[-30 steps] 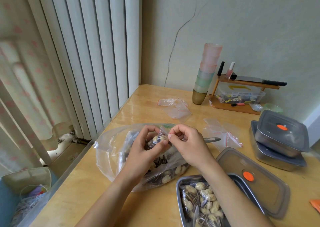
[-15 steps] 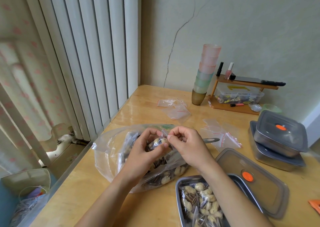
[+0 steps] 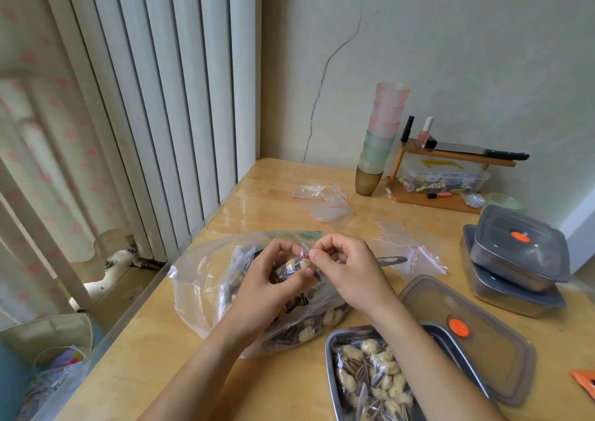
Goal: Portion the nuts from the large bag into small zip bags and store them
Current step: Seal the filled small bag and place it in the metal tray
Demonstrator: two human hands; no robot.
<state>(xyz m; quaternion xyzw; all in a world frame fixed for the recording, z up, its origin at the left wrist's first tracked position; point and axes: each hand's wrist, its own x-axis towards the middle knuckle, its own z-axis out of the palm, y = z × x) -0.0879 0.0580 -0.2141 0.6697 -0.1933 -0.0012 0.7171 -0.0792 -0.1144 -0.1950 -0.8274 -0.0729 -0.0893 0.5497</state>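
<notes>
Both hands, left hand (image 3: 267, 285) and right hand (image 3: 347, 269), pinch a small clear zip bag of nuts (image 3: 294, 267) shut (fingers curled) above the large clear plastic bag (image 3: 206, 292) near the desk's left edge; next, probably into the steel tray (image 3: 330, 356).

The room is bright with soft daylight. The light comes from the left, through the thin curtain (image 3: 48, 137) and the white slats (image 3: 161, 98). The wooden table (image 3: 254, 201) has pale shiny glare near the slats. Shadows are soft and faint. Straight lines bend at the edges. The curtain looks blurry; the middle looks sharp.
</notes>
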